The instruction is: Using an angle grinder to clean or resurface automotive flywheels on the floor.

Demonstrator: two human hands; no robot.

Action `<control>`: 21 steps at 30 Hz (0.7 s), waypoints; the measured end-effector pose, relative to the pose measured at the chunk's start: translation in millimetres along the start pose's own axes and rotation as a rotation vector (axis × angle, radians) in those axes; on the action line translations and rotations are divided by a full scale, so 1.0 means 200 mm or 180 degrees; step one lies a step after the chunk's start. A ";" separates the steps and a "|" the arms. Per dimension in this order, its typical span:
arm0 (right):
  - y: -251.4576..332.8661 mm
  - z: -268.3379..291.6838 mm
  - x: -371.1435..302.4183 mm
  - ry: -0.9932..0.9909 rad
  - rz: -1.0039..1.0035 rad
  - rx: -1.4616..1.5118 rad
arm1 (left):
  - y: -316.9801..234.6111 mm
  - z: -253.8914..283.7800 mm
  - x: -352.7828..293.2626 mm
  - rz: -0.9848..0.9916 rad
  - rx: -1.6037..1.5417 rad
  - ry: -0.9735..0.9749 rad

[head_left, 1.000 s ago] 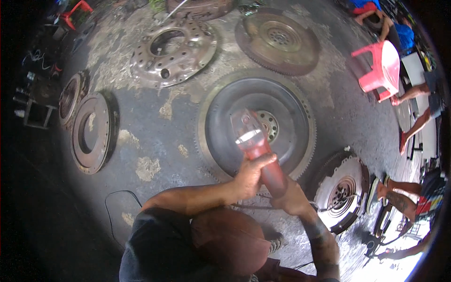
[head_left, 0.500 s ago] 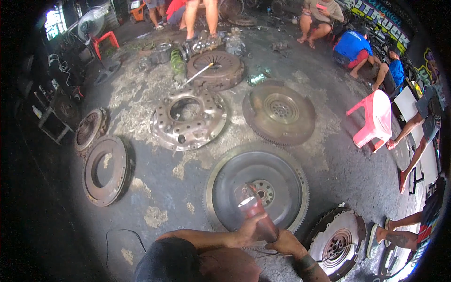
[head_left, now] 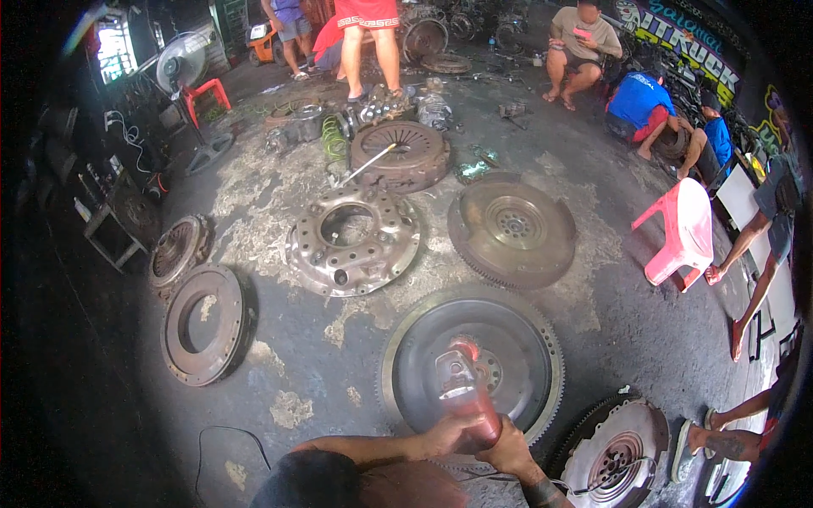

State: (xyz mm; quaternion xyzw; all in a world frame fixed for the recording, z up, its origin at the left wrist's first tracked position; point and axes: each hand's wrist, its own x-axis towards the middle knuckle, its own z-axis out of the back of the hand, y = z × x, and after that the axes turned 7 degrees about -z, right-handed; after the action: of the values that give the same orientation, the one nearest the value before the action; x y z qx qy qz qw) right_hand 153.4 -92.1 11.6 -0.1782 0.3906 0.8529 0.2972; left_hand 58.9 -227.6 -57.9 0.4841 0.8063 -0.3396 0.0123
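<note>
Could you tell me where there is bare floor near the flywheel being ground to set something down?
Bare concrete lies left of the flywheel, toward the ring-shaped plate. Right of it, floor is open up to the pink chair. The top by the pressure plate is crowded.

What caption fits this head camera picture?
Both hands grip a red power tool over a toothed flywheel on a workshop floor.

Ahead: large flywheel [head_left: 500, 360] lies flat under the red grinder [head_left: 464, 398].
Left: bare floor [head_left: 288, 356] between flywheel and ring plate [head_left: 203, 322]; open passage.
Right: toothed flywheel [head_left: 614, 449] just beside; narrow gap.
Beyond: pressure plate [head_left: 351, 241], rusty disc [head_left: 512, 229] block the way.
</note>
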 end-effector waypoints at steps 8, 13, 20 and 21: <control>0.02 0.12 -0.03 0.0331 0.0062 -0.0451 | 0.05 0.04 -0.02 0.0242 -0.0402 0.0382; -0.13 0.02 0.02 0.0263 0.0054 -0.0393 | 0.06 0.06 -0.03 0.0412 -0.0202 0.0203; -0.14 -0.04 -0.05 0.0126 0.0001 -0.0159 | 0.09 0.13 -0.05 0.1206 -0.0577 0.0331; -0.16 -0.03 -0.05 0.0209 0.0110 -0.0170 | 0.12 0.20 -0.01 0.1339 -0.0507 0.0349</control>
State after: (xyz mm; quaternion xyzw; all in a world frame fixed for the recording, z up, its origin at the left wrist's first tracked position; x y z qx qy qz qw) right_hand 181.4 -84.3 -5.1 -0.2072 0.3803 0.8616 0.2646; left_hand 67.7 -244.5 -100.3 0.6568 0.7114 -0.2381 0.0772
